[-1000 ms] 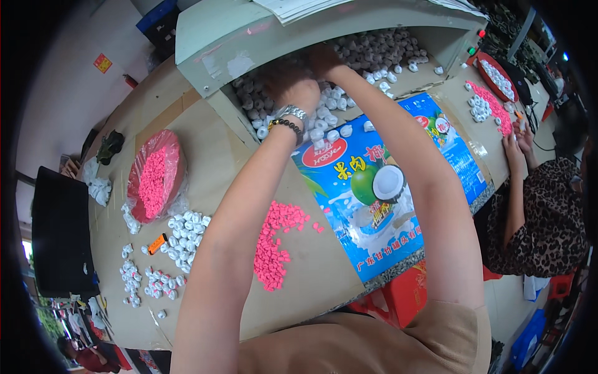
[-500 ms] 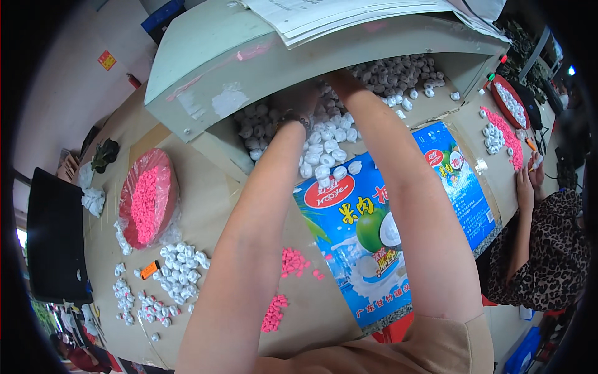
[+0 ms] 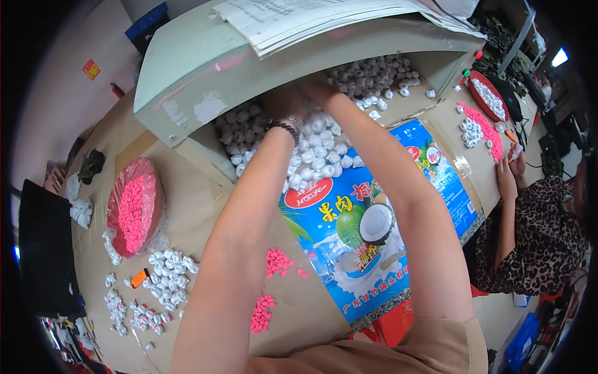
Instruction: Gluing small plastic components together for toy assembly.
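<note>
I find both of the person's hands inside the open front of a grey-green metal housing, sunk in shade beneath its upper edge. The left hand, with a dark beaded bracelet at its wrist, is at a heap of white wrapped pieces; the right hand is just beside it. I cannot tell whether either hand is open, closed or gripping any of the pieces (the fingers are blurred and dim from my position).

The heap lies mainly within the housing and spills forward over the near edge onto a blue printed sheet. Further white pieces lie scattered at the housing's right side. A stack of papers rests on top.

On the table I record loose pink pieces beside the left forearm. To their left are a cluster of white items, an orange object touching or near it, and a red bowl lined with clear film, holding more pink pieces. At far right, a co-worker's hands are near a second red bowl containing white pieces.
</note>
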The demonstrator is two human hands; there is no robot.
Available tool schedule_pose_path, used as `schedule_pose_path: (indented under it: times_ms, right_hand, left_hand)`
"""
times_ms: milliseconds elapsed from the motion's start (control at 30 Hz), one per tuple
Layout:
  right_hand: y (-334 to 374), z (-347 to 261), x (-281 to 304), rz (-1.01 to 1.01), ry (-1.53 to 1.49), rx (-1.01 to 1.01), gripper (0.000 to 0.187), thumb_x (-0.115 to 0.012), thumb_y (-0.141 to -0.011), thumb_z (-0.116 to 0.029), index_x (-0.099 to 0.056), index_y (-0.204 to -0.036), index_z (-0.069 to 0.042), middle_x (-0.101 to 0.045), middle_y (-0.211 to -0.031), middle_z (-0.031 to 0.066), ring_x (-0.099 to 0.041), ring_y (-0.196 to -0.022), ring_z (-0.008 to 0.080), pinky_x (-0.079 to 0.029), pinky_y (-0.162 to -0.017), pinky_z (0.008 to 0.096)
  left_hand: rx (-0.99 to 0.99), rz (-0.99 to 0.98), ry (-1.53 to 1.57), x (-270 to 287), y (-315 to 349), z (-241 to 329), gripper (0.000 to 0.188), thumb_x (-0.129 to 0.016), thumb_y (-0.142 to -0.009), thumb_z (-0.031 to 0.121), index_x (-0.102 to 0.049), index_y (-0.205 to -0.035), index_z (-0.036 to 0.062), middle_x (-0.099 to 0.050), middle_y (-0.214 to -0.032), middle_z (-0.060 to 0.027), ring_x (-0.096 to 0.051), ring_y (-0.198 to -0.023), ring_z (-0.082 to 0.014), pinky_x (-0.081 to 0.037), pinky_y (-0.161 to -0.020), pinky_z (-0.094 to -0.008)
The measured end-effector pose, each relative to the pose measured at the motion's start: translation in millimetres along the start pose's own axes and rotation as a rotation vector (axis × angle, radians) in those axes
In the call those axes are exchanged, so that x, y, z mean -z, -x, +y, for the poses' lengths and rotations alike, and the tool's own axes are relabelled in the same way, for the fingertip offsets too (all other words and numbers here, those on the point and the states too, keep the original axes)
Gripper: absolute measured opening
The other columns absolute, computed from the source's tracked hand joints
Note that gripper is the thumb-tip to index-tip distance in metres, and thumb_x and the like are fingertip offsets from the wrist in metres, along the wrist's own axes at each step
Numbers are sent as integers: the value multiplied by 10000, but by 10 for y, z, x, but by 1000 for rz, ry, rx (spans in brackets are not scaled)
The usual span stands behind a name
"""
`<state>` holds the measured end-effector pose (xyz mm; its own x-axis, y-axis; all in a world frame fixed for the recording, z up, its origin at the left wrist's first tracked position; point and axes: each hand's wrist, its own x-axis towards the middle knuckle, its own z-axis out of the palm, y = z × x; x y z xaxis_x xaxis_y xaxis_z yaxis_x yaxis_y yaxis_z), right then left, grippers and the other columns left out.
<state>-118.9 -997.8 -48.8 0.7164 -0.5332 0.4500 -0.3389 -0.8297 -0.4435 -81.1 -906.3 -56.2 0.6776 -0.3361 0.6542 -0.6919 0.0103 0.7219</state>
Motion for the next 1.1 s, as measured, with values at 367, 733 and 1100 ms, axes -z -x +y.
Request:
schedule_pose_path:
  times_ms: [367, 733, 1100]
  right_hand:
    - [175, -217, 16, 296, 34, 67, 379, -442, -929, -284, -584, -1148, -10, -600, -1145, 236, -577, -1082, 351, -469, -884, 430]
    - [1021, -594, 1100, 381, -652, -552, 439, -591, -865, -404, -661, -956, 19, -676, -935, 183, -633, -904, 286, -478, -817, 364]
    - [2418, -2245, 1386, 344, -958, -363, 310, -539, -936, -225, -619, -1106, 20, -629, -1087, 84, -573, -978, 154, -457, -849, 273]
  left_hand:
    - [553, 28, 568, 105, -35, 417, 431, -483, -943, 358, -593, -1084, -35, -630, -1047, -147, -592, -894, -224, -485, -779, -354]
    - [736, 27, 599, 475, 462, 1485, 461, -643, -833, 399, -666, -1003, -29, -686, -948, -115, -616, -829, -158, -484, -764, -313]
    - [484, 137, 820, 1958, 1440, 1923, 318, -584, -900, 249, -647, -1076, -8, -668, -1031, -104, -592, -937, -148, -461, -834, -267]
